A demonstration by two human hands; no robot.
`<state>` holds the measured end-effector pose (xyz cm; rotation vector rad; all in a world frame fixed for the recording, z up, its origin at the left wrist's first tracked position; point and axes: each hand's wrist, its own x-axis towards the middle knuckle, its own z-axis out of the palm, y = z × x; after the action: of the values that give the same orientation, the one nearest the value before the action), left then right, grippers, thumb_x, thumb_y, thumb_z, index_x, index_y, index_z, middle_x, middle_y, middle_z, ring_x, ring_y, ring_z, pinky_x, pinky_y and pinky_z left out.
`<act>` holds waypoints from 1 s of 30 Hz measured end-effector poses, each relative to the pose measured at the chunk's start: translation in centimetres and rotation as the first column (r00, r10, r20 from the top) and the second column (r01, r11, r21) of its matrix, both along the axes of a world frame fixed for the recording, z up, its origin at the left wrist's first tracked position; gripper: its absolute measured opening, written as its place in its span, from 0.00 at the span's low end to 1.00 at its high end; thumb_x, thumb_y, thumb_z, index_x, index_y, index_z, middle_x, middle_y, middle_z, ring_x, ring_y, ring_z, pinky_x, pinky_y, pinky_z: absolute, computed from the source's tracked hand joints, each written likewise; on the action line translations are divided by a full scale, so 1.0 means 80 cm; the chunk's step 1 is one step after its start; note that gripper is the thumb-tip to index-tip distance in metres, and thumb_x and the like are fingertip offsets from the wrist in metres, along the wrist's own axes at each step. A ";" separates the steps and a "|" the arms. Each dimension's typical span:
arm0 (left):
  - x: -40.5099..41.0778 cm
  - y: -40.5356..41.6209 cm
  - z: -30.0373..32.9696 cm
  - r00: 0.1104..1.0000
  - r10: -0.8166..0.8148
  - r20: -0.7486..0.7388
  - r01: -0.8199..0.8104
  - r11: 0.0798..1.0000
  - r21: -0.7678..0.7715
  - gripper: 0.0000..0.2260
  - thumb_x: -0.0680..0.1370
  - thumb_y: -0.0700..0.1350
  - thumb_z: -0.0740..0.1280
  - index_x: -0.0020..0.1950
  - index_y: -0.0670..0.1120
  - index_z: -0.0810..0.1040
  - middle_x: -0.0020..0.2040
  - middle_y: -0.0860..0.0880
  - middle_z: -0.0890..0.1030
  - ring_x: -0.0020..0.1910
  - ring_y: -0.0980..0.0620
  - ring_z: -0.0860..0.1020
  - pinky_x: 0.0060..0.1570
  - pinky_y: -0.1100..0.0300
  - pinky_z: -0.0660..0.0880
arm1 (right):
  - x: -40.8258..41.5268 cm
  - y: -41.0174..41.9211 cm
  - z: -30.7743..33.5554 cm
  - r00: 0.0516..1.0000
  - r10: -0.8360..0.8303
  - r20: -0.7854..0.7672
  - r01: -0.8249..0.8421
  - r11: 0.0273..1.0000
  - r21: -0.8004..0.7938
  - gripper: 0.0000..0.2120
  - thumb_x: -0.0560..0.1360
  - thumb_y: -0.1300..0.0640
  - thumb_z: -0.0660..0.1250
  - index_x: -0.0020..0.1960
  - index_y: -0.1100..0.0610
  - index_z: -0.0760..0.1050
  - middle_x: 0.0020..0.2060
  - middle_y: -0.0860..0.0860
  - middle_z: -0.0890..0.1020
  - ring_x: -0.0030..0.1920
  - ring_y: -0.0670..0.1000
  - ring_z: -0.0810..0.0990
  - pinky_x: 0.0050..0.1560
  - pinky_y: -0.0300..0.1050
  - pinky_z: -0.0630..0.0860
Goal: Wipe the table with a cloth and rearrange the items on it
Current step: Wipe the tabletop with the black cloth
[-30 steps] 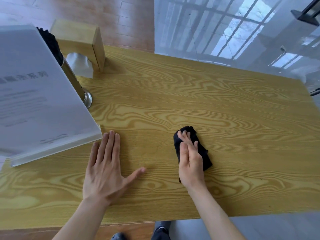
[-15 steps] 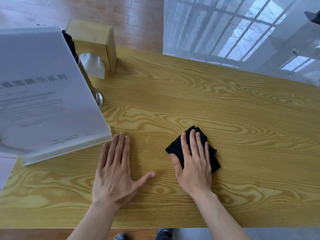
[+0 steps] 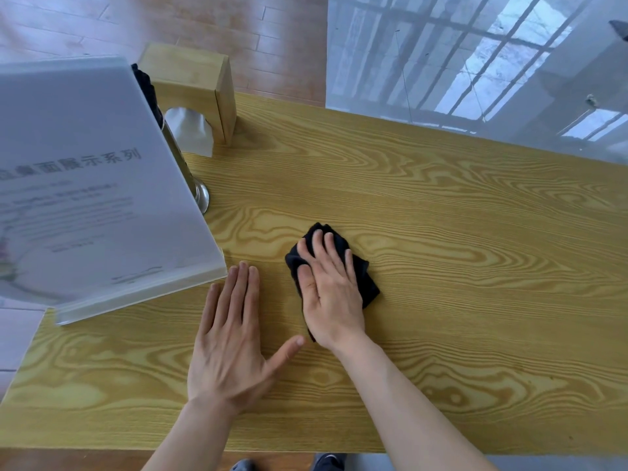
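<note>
Wooden table (image 3: 441,232), right hand (image 3: 331,294) flat on cloth (image 3: 368,283)

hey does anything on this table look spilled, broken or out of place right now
Nothing stands out. The table shows no spill or damage. The right hand presses a black cloth flat; the left hand rests flat beside it. The sign stand, metal holder and tissue box crowd the far-left corner, all upright.

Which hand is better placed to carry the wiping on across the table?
Right hand: it presses flat on the black cloth. The left hand lies bare on the table.
</note>
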<state>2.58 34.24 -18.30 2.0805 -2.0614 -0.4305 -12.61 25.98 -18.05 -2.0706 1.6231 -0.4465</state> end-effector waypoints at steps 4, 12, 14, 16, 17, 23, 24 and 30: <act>0.003 0.001 0.001 0.998 0.001 -0.067 -0.003 1.000 -0.031 0.48 0.76 0.76 0.46 0.83 0.43 0.44 0.84 0.45 0.49 0.83 0.51 0.46 0.81 0.47 0.49 | 0.005 0.012 0.000 0.982 0.132 -0.137 -0.139 0.989 -0.042 0.27 0.85 0.44 0.40 0.82 0.47 0.54 0.83 0.47 0.49 0.82 0.45 0.39 0.82 0.54 0.40; 0.004 0.003 0.000 0.994 0.015 -0.109 -0.020 0.999 -0.041 0.45 0.76 0.75 0.43 0.83 0.45 0.43 0.84 0.47 0.49 0.83 0.54 0.43 0.81 0.48 0.47 | 0.001 0.073 0.007 0.891 0.253 -0.377 -0.284 0.958 -0.028 0.28 0.84 0.42 0.45 0.83 0.47 0.48 0.83 0.53 0.45 0.82 0.54 0.38 0.80 0.63 0.49; 0.003 0.003 0.000 0.996 0.015 -0.089 -0.019 0.999 -0.037 0.45 0.76 0.75 0.44 0.83 0.46 0.43 0.84 0.48 0.48 0.83 0.54 0.43 0.81 0.48 0.47 | -0.005 0.091 0.008 0.880 0.262 -0.396 -0.288 0.958 -0.008 0.31 0.83 0.42 0.50 0.83 0.46 0.46 0.83 0.53 0.43 0.82 0.54 0.37 0.80 0.64 0.50; 0.003 0.003 0.000 0.998 0.013 -0.065 -0.015 0.999 -0.036 0.45 0.76 0.75 0.45 0.84 0.46 0.44 0.84 0.48 0.48 0.83 0.54 0.43 0.81 0.49 0.47 | -0.013 0.106 0.009 0.876 0.254 -0.409 -0.279 0.960 -0.002 0.32 0.82 0.41 0.52 0.83 0.46 0.46 0.83 0.53 0.44 0.82 0.55 0.38 0.80 0.65 0.50; 0.003 0.003 0.000 0.998 0.010 -0.056 -0.012 0.999 -0.031 0.45 0.76 0.75 0.46 0.84 0.46 0.45 0.84 0.48 0.48 0.83 0.54 0.43 0.81 0.48 0.47 | -0.017 0.111 0.009 0.878 0.241 -0.413 -0.265 0.964 -0.001 0.32 0.82 0.40 0.51 0.83 0.46 0.46 0.83 0.53 0.44 0.83 0.55 0.39 0.79 0.65 0.50; 0.001 0.003 0.000 1.000 0.018 -0.023 -0.018 1.000 -0.007 0.47 0.76 0.76 0.46 0.83 0.45 0.45 0.84 0.48 0.47 0.83 0.53 0.42 0.81 0.48 0.48 | -0.020 0.110 0.007 0.884 0.205 -0.420 -0.224 0.975 0.006 0.33 0.81 0.38 0.53 0.83 0.44 0.47 0.83 0.52 0.46 0.83 0.55 0.41 0.79 0.67 0.52; 0.000 0.003 -0.001 0.999 0.020 -0.029 -0.021 1.000 -0.009 0.47 0.76 0.76 0.46 0.83 0.44 0.46 0.84 0.47 0.47 0.83 0.53 0.42 0.81 0.48 0.48 | -0.019 0.107 0.007 0.886 0.197 -0.420 -0.214 0.977 0.006 0.33 0.81 0.38 0.53 0.83 0.44 0.47 0.83 0.53 0.46 0.83 0.55 0.41 0.79 0.67 0.52; 0.000 0.003 0.002 0.999 0.023 -0.028 -0.023 1.000 -0.009 0.46 0.76 0.75 0.47 0.83 0.44 0.45 0.84 0.47 0.47 0.83 0.54 0.42 0.81 0.50 0.46 | -0.009 0.054 0.005 0.887 0.107 -0.449 -0.137 0.990 -0.035 0.32 0.82 0.35 0.49 0.82 0.44 0.50 0.83 0.53 0.47 0.83 0.55 0.41 0.79 0.67 0.49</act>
<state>2.55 34.50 -18.15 2.0791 -2.0187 -0.4433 -13.37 30.33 -17.65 -2.4394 1.7229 0.0310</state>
